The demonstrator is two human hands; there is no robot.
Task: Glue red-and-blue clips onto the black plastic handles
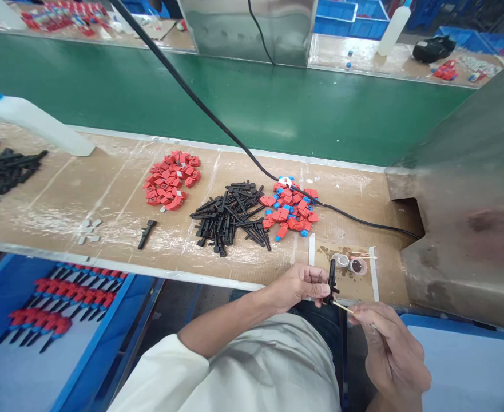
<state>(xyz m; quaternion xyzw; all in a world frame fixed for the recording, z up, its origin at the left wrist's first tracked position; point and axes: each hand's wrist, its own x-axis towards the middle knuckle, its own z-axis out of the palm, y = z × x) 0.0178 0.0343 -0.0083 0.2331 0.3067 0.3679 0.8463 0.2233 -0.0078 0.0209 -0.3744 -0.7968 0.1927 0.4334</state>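
Note:
Pinched in my left hand is a small black toy gun, held upright over the table's front edge. My right hand grips a thin wooden stick, whose tip meets the lower end of the toy gun. Just beyond the hands stand two small cups, one with whitish contents and one with dark contents, on a stained piece of cardboard. More black toy guns lie in a heap to the left, beside a pile of red and blue plastic parts.
A red-part pile, small grey pieces and a white bottle are farther left. A black cable crosses the table. A blue tray with assembled pieces is lower left; a metal housing stands at right.

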